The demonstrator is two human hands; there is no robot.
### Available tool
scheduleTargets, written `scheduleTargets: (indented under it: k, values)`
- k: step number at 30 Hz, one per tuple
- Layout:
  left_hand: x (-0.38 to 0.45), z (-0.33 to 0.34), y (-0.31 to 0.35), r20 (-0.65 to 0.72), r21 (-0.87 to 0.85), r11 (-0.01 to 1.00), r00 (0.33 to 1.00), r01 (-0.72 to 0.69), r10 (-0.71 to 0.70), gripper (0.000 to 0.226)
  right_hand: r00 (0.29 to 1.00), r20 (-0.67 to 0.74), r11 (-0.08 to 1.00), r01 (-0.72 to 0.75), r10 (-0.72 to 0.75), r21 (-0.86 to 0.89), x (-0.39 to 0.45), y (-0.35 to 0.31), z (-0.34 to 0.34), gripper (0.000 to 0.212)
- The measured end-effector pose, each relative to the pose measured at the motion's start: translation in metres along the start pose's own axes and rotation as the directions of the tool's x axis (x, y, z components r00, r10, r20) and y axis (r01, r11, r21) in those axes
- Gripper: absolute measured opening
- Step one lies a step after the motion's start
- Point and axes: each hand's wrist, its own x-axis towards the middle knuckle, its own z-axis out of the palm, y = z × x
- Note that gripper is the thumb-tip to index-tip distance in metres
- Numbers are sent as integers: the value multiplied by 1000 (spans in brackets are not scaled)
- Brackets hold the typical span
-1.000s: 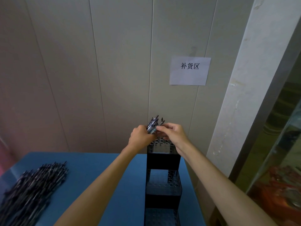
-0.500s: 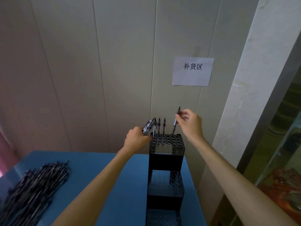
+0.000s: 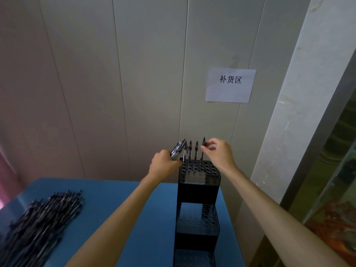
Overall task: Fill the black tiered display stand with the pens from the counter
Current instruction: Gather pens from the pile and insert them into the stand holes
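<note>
You have 1 black tiered stand (image 3: 199,191) with 3 tiers showing. 4 pens (image 3: 196,151) stand upright in its top tier's back row. 1 bundle of pens (image 3: 178,149) sits in your left hand (image 3: 163,166); that bundle and 1 heap (image 3: 38,224) on the counter blur, so you can't count them.

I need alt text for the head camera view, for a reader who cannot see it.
A right hand pinches a pen standing in the top tier of a black tiered stand, beside three standing pens, while the left hand grips a bundle of pens. A pile of pens lies on the blue counter.
</note>
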Motion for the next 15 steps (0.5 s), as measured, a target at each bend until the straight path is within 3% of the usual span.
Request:
scheduleTargets:
  k: [2, 8, 10, 12, 15]
  values:
    - [1, 1, -1, 3, -3, 1000, 1000, -1, 1, 20, 999, 47, 999, -18, 20, -32, -6, 4, 4, 11]
    - [1, 3, 2, 27, -5, 1000, 999, -18, 19, 16, 998, 17, 997, -68, 68, -30, -10, 7, 4, 26]
    - [2, 5, 3, 29, -9, 1000, 999, -23, 24, 17, 996, -68, 998, -63, 65, 26, -14, 1, 0, 35]
    - [2, 6, 5, 25, -12, 999, 999, -30, 30, 19, 991, -116, 989, -43, 60, 145, -18, -7, -3, 29]
    - [3, 10, 9, 32, 3, 999, 999, -40, 40, 18, 990, 116, 913, -120, 80, 390, -23, -24, -7, 12]
